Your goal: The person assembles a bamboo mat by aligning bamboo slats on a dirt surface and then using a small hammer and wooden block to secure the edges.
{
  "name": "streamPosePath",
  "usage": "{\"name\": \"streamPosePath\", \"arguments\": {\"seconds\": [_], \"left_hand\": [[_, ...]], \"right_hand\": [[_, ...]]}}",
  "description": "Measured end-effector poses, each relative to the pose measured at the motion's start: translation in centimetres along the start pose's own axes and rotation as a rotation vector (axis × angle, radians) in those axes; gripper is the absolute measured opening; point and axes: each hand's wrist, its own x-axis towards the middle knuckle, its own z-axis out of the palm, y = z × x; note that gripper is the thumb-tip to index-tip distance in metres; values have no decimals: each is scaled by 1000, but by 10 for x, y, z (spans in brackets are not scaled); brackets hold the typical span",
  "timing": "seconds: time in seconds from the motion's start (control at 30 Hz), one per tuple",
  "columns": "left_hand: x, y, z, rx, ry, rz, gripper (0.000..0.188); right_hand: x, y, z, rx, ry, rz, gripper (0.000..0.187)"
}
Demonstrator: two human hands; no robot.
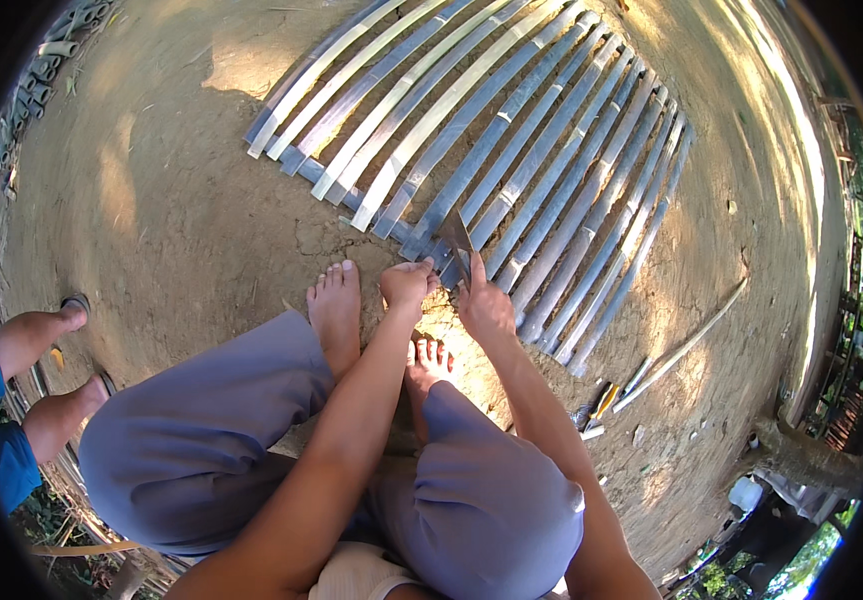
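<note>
My right hand (484, 310) is closed round the handle of a knife (458, 236). Its broad blade points away from me, over the near ends of the bamboo slats. Close by on the left, my left hand (407, 285) is pinched shut beside the end of a slat; what its fingers hold, if anything, is too small to tell. Several split bamboo slats (541, 155), some grey and some pale, lie side by side on the ground in a fan-like row. A flat crosspiece (293, 160) runs under their near ends on the left.
My bare feet (334, 310) rest just short of the slats. On the right lie a tool with a yellow handle (603, 402) and a long pale stick (686, 340). Another person's legs (56, 420) show at the left. Cut bamboo tubes (41, 75) are piled far left.
</note>
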Motion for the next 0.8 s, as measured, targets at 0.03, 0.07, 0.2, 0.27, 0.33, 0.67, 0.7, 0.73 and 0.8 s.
{"name": "streamPosePath", "arguments": {"seconds": [0.03,0.07,0.2,0.27,0.33,0.67,0.7,0.73,0.8], "left_hand": [[1,2,2,8,6,-30,24],[1,3,4,15,12,-61,23],[8,7,0,122,4,-146,26],[10,8,1,94,20,-157,25],[9,14,4,92,56,-180,23],[11,15,3,67,47,-200,20],[9,17,4,82,35,-209,20],[7,17,7,106,33,-195,20],[8,17,8,149,40,-163,20]], "right_hand": [[0,1,0,-3,14,-11,73],[2,1,-1,-7,17,-6,73],[2,6,2,105,92,-81,72],[0,11,6,209,156,-139,70],[-8,8,11,311,208,-153,68],[-51,-5,39,428,555,-197,49],[-53,-6,41,446,581,-199,48],[-50,-1,50,377,574,-175,48],[-40,1,53,280,351,-66,61]]}}
